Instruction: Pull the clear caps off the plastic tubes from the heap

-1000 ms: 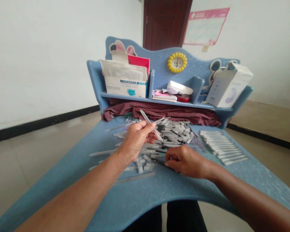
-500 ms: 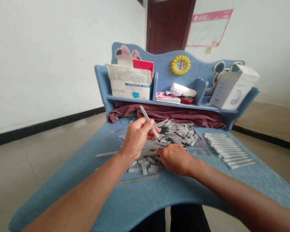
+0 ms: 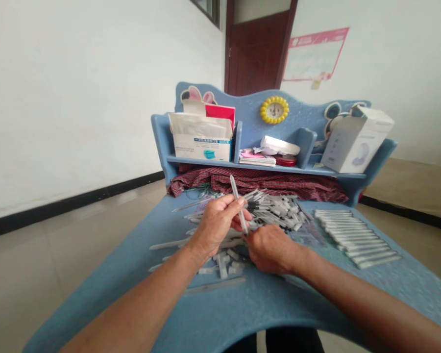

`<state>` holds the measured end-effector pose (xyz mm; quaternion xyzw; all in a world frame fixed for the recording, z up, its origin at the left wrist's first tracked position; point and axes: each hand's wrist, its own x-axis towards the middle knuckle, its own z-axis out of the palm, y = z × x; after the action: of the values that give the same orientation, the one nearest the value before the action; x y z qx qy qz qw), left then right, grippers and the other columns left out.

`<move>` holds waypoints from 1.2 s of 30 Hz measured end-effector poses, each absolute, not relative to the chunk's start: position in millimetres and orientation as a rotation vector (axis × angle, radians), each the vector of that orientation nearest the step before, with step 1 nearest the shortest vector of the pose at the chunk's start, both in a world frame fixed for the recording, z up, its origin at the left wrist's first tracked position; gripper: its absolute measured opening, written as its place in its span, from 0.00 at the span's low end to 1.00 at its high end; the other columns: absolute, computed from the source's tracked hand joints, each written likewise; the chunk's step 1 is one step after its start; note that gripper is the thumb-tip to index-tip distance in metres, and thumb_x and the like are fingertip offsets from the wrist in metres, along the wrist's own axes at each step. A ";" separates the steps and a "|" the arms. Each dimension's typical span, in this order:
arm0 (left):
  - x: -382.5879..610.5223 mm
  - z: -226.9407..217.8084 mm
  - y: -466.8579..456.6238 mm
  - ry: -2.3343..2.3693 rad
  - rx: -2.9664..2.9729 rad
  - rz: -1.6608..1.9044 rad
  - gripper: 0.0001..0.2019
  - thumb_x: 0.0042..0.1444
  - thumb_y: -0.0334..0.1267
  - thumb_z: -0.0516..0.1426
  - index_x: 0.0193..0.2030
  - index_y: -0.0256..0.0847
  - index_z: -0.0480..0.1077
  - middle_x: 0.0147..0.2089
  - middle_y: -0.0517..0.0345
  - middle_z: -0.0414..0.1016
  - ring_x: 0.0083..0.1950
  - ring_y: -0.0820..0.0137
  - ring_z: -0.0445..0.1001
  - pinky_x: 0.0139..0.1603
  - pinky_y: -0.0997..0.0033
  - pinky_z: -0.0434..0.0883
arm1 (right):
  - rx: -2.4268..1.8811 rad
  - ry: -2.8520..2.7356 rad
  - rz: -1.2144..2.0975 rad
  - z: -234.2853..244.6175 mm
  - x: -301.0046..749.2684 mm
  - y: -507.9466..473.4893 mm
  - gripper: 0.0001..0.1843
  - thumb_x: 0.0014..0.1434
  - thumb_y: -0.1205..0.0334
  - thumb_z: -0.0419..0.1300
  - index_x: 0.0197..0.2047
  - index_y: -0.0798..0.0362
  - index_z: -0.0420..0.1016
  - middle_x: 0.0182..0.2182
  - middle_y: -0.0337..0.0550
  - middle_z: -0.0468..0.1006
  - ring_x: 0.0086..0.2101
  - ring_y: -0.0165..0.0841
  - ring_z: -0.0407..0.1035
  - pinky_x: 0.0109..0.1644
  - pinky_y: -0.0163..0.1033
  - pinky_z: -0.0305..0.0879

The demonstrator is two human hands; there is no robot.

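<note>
Between the thumb and fingers of my left hand is a translucent white pen barrel, tilted with its pointed end up. My right hand is closed by the barrel's lower end; its fingertips are turned away, so what they pinch is hidden. Beyond both hands lies a heap of loose pen parts, clear and white with some black. Several white caps lie below my left wrist. To the right, a neat row of pens lies side by side.
The blue desk has a raised back shelf. On it stand a mask box, stacked papers and a white carton. A checked cloth is bunched beneath the shelf. A yellow-rimmed clock is on the backboard.
My right hand has come up from the desk to the lower end of the pen barrel. My left hand still holds the barrel, now more upright. The camera view has shifted slightly.
</note>
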<state>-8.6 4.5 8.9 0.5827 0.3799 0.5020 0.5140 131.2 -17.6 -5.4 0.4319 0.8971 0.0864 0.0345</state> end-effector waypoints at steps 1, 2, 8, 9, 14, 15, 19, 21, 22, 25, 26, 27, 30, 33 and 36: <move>-8.4 9.2 3.7 0.895 1.402 1.183 0.12 0.55 0.43 0.54 0.36 0.35 0.69 0.26 0.55 0.75 0.23 0.73 0.72 0.24 0.76 0.68 | 1.387 2.751 0.280 -4.0 135.6 -15.8 0.15 0.54 0.66 0.49 0.42 0.59 0.71 0.29 0.56 0.79 0.29 0.42 0.74 0.30 0.39 0.63; -8.2 9.5 2.7 0.876 1.401 1.158 0.12 0.56 0.43 0.54 0.37 0.35 0.69 0.26 0.55 0.75 0.23 0.73 0.71 0.24 0.76 0.68 | 1.465 2.751 0.291 -2.4 141.0 -13.4 0.15 0.53 0.65 0.50 0.43 0.59 0.70 0.29 0.56 0.79 0.28 0.42 0.74 0.29 0.38 0.62; -6.6 8.9 -3.0 0.787 1.398 0.977 0.15 0.56 0.44 0.52 0.44 0.34 0.67 0.25 0.56 0.74 0.22 0.73 0.70 0.24 0.75 0.67 | 2.006 3.099 -0.711 9.9 176.6 6.0 0.06 0.53 0.63 0.51 0.30 0.55 0.67 0.17 0.38 0.71 0.16 0.27 0.63 0.20 0.30 0.52; -6.3 8.4 -3.6 0.785 1.426 0.941 0.16 0.57 0.44 0.52 0.44 0.34 0.67 0.24 0.56 0.74 0.21 0.74 0.69 0.23 0.76 0.65 | 2.017 3.118 -1.148 11.1 180.5 8.3 0.06 0.53 0.62 0.52 0.29 0.55 0.65 0.16 0.36 0.70 0.14 0.25 0.59 0.17 0.30 0.50; -4.2 6.3 -5.5 0.787 1.617 0.788 0.16 0.59 0.46 0.49 0.41 0.34 0.68 0.20 0.59 0.71 0.17 0.78 0.62 0.19 0.79 0.58 | 1.600 2.919 -2.718 11.8 188.8 12.5 0.07 0.50 0.60 0.58 0.29 0.55 0.65 0.19 0.38 0.75 0.11 0.25 0.61 0.14 0.30 0.54; -3.7 6.3 -5.8 0.789 1.643 0.768 0.16 0.59 0.46 0.49 0.40 0.34 0.68 0.20 0.60 0.71 0.18 0.78 0.62 0.19 0.79 0.58 | 1.526 2.892 -2.849 11.3 189.5 12.6 0.08 0.50 0.60 0.59 0.29 0.55 0.65 0.20 0.38 0.75 0.11 0.26 0.62 0.14 0.30 0.56; -2.0 6.2 -7.2 0.793 1.700 0.697 0.16 0.58 0.47 0.49 0.39 0.35 0.67 0.19 0.61 0.70 0.17 0.78 0.61 0.19 0.78 0.58 | 1.427 2.816 -3.068 8.5 192.3 12.7 0.08 0.50 0.61 0.61 0.29 0.55 0.66 0.22 0.40 0.77 0.13 0.27 0.66 0.15 0.30 0.59; -1.3 6.0 -8.0 0.784 1.706 0.672 0.16 0.58 0.48 0.49 0.39 0.35 0.67 0.19 0.62 0.69 0.17 0.78 0.60 0.19 0.78 0.58 | 1.413 2.794 -3.092 7.4 193.1 12.2 0.09 0.50 0.60 0.61 0.30 0.55 0.66 0.23 0.40 0.78 0.13 0.27 0.66 0.14 0.30 0.59; -1.0 6.0 -8.4 0.782 1.706 0.664 0.16 0.58 0.48 0.49 0.39 0.35 0.67 0.19 0.62 0.69 0.17 0.78 0.60 0.19 0.78 0.58 | 1.408 2.788 -3.096 7.1 193.1 11.7 0.09 0.51 0.60 0.61 0.31 0.55 0.66 0.23 0.40 0.78 0.13 0.27 0.66 0.14 0.30 0.59; -0.4 6.4 -9.3 0.786 1.701 0.657 0.17 0.58 0.48 0.49 0.39 0.35 0.67 0.18 0.62 0.68 0.16 0.78 0.59 0.19 0.78 0.57 | 1.400 2.785 -3.102 6.8 192.4 10.6 0.08 0.52 0.60 0.61 0.31 0.55 0.66 0.22 0.40 0.78 0.12 0.27 0.65 0.13 0.29 0.59; -0.3 6.6 -9.5 0.788 1.701 0.658 0.17 0.57 0.48 0.49 0.39 0.35 0.67 0.18 0.62 0.68 0.16 0.78 0.59 0.19 0.78 0.57 | 1.400 2.784 -3.107 6.7 192.1 10.5 0.08 0.52 0.60 0.61 0.31 0.55 0.66 0.22 0.40 0.77 0.12 0.27 0.65 0.13 0.29 0.59; -0.2 6.6 -9.5 0.788 1.703 0.659 0.17 0.58 0.48 0.49 0.39 0.35 0.67 0.18 0.62 0.68 0.16 0.79 0.59 0.19 0.78 0.57 | 1.399 2.783 -3.114 6.7 191.8 10.7 0.08 0.52 0.60 0.61 0.30 0.55 0.66 0.22 0.40 0.77 0.12 0.27 0.65 0.13 0.29 0.59; -0.4 6.0 -9.1 0.780 1.704 0.659 0.16 0.58 0.47 0.49 0.39 0.35 0.67 0.18 0.63 0.68 0.16 0.79 0.59 0.19 0.78 0.57 | 1.395 2.776 -3.143 5.9 191.5 11.7 0.09 0.53 0.59 0.60 0.31 0.55 0.65 0.21 0.39 0.77 0.12 0.26 0.65 0.13 0.29 0.59; -0.6 5.6 -8.9 0.777 1.701 0.657 0.16 0.58 0.47 0.49 0.39 0.35 0.67 0.18 0.62 0.68 0.16 0.79 0.59 0.19 0.78 0.56 | 1.381 2.755 -3.151 3.9 191.4 12.3 0.08 0.53 0.59 0.60 0.31 0.55 0.65 0.22 0.40 0.77 0.12 0.26 0.65 0.13 0.29 0.59; -0.4 6.4 -9.5 0.799 1.702 0.657 0.16 0.57 0.47 0.49 0.40 0.35 0.67 0.18 0.63 0.68 0.16 0.79 0.58 0.19 0.79 0.56 | 1.347 2.723 -3.128 1.3 190.3 11.4 0.08 0.53 0.60 0.59 0.31 0.55 0.65 0.22 0.40 0.78 0.12 0.26 0.65 0.13 0.29 0.59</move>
<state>-0.4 -9.5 6.4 0.7171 0.3366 0.2769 0.5438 190.3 11.4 1.3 0.2534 0.5121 -0.5883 -0.5722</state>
